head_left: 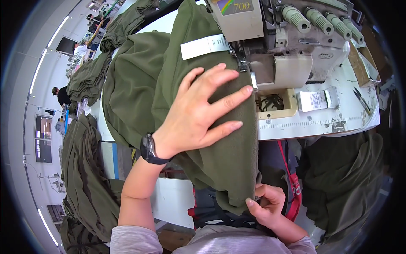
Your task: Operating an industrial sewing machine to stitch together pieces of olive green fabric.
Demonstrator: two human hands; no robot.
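Olive-green fleece garment (203, 63) covers the middle of the scene, draped over the front edge of the white worktop (321, 125) and hanging down toward the person's lap. The left hand (203, 112) lies flat on top of it with all fingers spread wide, palm pressing the cloth down just beside the presser foot (242, 63) of the grey sewing machine (292, 46); a black wristwatch (149, 149) sits on that wrist. The right hand (266, 205) is low in the picture, closed in a pinch on the lower edge of the same garment where it hangs below the worktop, thumb on the near side (the other fingertips are curled behind the fold). A white label strip (205, 45) lies across the cloth just behind the left hand's fingertips and runs toward the needle area. Four ribbed thread cones (321, 19) stand in a row on top of the machine. To the right of the machine, on the worktop, sit a small stack of white labels (317, 100) and, further right, a pair of dark snips (360, 98). More olive garments (86, 78) are piled at the left, on the worktop and beside it, and another heap hangs at the lower right.
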